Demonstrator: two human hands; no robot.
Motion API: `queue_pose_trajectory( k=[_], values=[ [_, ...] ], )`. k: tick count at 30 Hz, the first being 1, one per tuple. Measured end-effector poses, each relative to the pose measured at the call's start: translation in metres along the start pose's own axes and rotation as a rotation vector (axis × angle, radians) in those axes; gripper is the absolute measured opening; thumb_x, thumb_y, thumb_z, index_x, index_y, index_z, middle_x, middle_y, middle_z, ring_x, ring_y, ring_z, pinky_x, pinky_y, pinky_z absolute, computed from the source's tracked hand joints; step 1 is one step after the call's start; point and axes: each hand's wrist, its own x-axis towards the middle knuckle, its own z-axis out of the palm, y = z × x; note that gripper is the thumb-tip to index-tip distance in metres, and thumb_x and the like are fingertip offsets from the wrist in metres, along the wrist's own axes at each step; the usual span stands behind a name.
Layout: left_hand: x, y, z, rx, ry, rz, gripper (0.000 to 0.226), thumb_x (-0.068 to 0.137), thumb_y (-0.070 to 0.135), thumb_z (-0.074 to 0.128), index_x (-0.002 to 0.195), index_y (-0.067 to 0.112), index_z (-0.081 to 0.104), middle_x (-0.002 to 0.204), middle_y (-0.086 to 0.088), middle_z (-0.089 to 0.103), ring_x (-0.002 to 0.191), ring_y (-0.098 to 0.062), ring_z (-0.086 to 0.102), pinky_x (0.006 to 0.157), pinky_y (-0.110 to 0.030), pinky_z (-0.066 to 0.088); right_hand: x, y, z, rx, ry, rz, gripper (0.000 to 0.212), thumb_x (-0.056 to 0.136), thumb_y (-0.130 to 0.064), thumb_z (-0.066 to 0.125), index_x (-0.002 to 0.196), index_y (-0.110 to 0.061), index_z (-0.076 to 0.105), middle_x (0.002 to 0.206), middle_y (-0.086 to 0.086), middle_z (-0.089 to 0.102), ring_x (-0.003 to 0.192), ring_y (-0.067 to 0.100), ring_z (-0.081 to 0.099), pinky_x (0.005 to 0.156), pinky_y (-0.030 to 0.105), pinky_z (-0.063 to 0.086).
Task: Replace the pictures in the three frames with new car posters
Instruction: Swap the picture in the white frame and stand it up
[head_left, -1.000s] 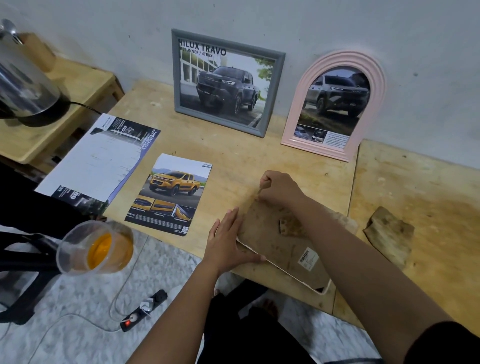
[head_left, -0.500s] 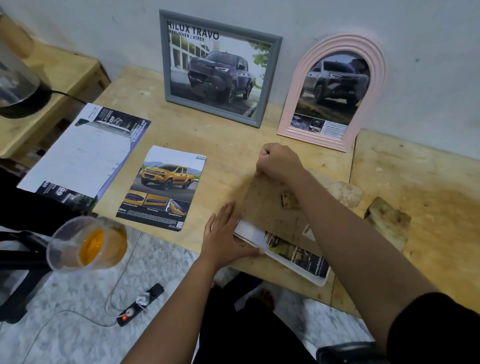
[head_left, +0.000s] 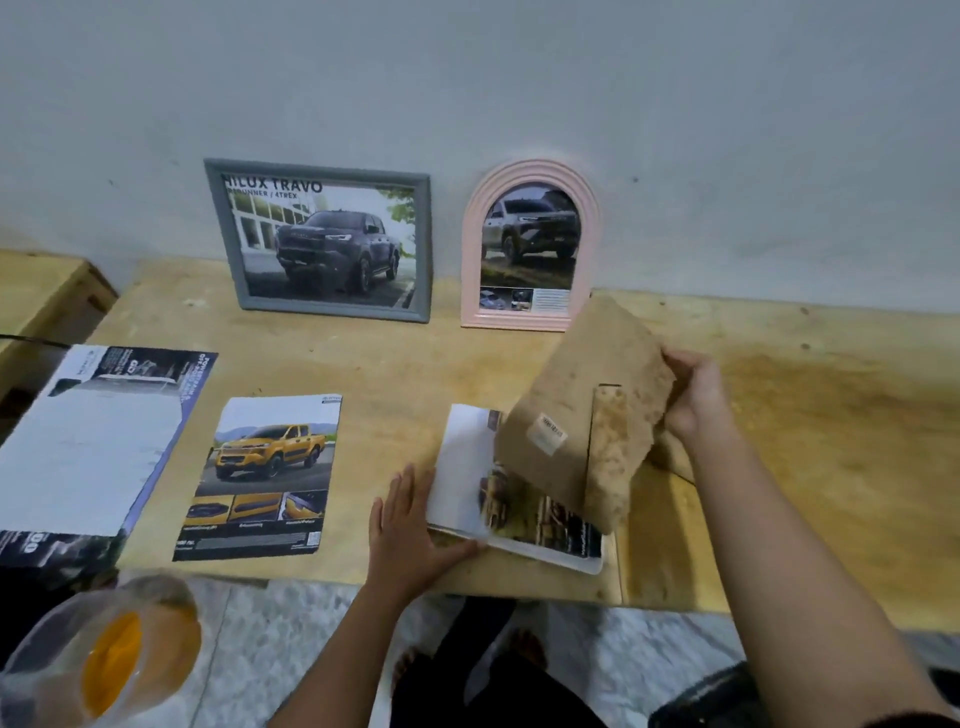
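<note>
A white frame (head_left: 582, 560) lies face down at the table's front edge, with an old picture (head_left: 524, 512) showing inside it. My right hand (head_left: 693, 397) grips the brown backing board (head_left: 582, 410) and holds it tilted up off the frame. My left hand (head_left: 408, 530) lies flat with spread fingers against the frame's left edge. A yellow pickup poster (head_left: 265, 475) lies flat to the left. A grey frame (head_left: 322, 239) and a pink arched frame (head_left: 530, 244), each with a truck picture, lean against the wall.
A large brochure (head_left: 98, 441) lies at the table's left end. A plastic cup with orange liquid (head_left: 104, 660) is at the bottom left, off the table. A lower wooden shelf (head_left: 36, 291) stands at the far left. The wooden table (head_left: 831, 441) continues to the right.
My right hand has lifted the backing board up and to the right, uncovering the picture in the white frame. My left hand stayed at the frame's left edge. The view tilted upward.
</note>
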Motion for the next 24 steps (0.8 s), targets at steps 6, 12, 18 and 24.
queue_pose_trajectory(
  k=[6,12,18,24],
  values=[
    [0.0,0.001,0.002,0.04,-0.047,0.016,0.14,0.036,0.102,-0.001,0.149,0.02,-0.007,0.158,0.003,-0.01,0.145,-0.019,-0.012,0.116,-0.043,-0.006,-0.011,0.028,-0.123,0.617,0.276,-0.023,0.029,0.101,-0.023,0.032,0.107,-0.011,0.057,0.132,0.008,0.054,0.12,0.025,0.051,0.104,0.042,0.04],
    [0.0,0.002,0.003,0.019,-0.035,0.012,0.141,0.034,0.102,-0.001,0.149,0.02,-0.005,0.158,0.0,-0.006,0.145,-0.02,-0.01,0.116,-0.041,-0.006,-0.022,0.054,-0.147,0.842,0.512,-0.125,0.028,0.1,-0.006,0.03,0.12,-0.008,0.049,0.122,0.008,0.057,0.077,0.013,0.056,0.059,0.018,0.048],
    [-0.001,-0.001,0.0,0.017,-0.068,0.018,0.137,0.036,0.101,0.0,0.148,0.023,-0.011,0.158,0.001,-0.011,0.144,-0.016,-0.016,0.115,-0.04,-0.01,-0.022,0.055,-0.142,0.88,0.615,-0.169,0.031,0.098,0.001,0.035,0.126,-0.005,0.046,0.108,0.008,0.057,0.101,0.013,0.06,0.091,0.025,0.049],
    [-0.001,-0.008,-0.003,0.024,-0.093,0.063,0.132,0.042,0.099,-0.004,0.147,0.021,-0.013,0.157,0.001,-0.013,0.142,-0.013,-0.019,0.116,-0.039,-0.011,-0.012,0.063,-0.141,0.684,0.72,-0.069,0.02,0.094,-0.01,0.052,0.113,-0.006,0.053,0.105,0.005,0.057,0.093,0.006,0.057,0.057,0.017,0.051]
  ],
)
